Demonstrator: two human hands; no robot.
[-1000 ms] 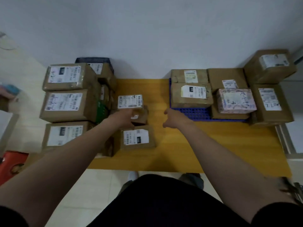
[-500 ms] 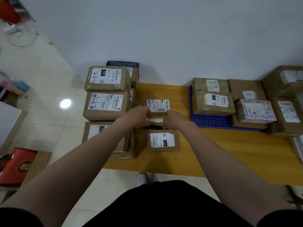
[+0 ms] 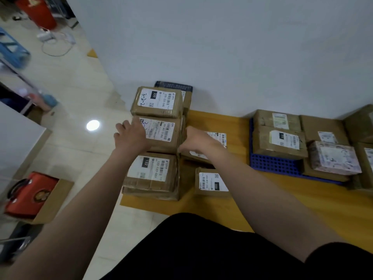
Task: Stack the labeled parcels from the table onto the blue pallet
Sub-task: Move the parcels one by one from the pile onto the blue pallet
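Three brown labeled parcels are lined up at the left end of the yellow table: one marked 220 at the back, a middle parcel, and one marked 122 in front. My left hand lies with spread fingers on the middle parcel's left edge. My right hand reaches down against its right side, covering part of a small parcel. Another small parcel marked 032 sits nearer me. The blue pallet at right carries several parcels, among them a brown one and a pink one.
A white wall runs behind the table. More brown parcels stand past the pallet at the far right. On the tiled floor to the left are an open carton with a red bag, a blue stool and cables.
Both hands have left the small parcel in the middle of the table and moved left to the two sides of the middle large parcel. The view has swung left.
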